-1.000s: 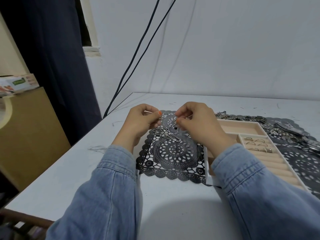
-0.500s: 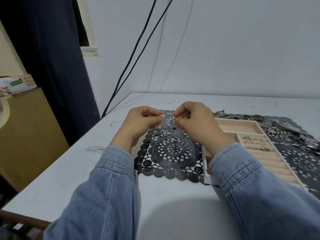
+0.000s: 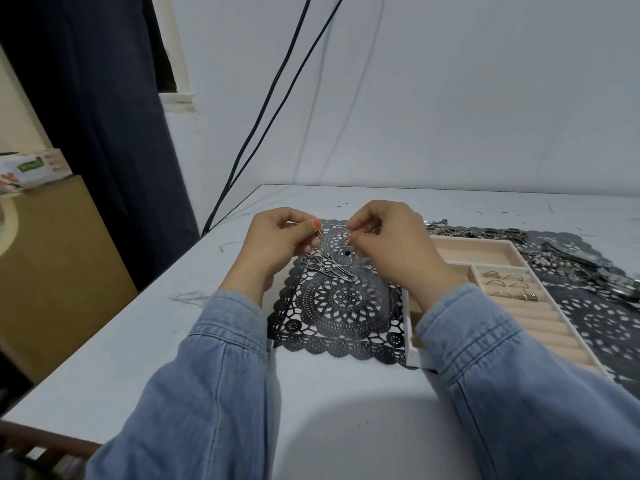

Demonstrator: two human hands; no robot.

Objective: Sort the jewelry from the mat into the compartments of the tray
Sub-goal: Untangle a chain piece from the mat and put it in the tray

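Note:
Both hands hover over the far end of a black lace mat. My left hand pinches one end of a thin silver chain necklace whose loops hang down onto the mat. My right hand pinches the other end, with a small dark bead dangling just below its fingertips. To the right stands a white tray with beige compartments. Several rings sit in the slots of its ring section. The large far compartment looks bare.
A second black lace mat lies right of the tray, with a heap of silver jewelry along its far edge. Two black cables run down the wall. A cardboard box stands left of the white table.
Both hands keep pinching the chain in almost the same spot. The camera has shifted slightly, and the hanging loops have barely moved.

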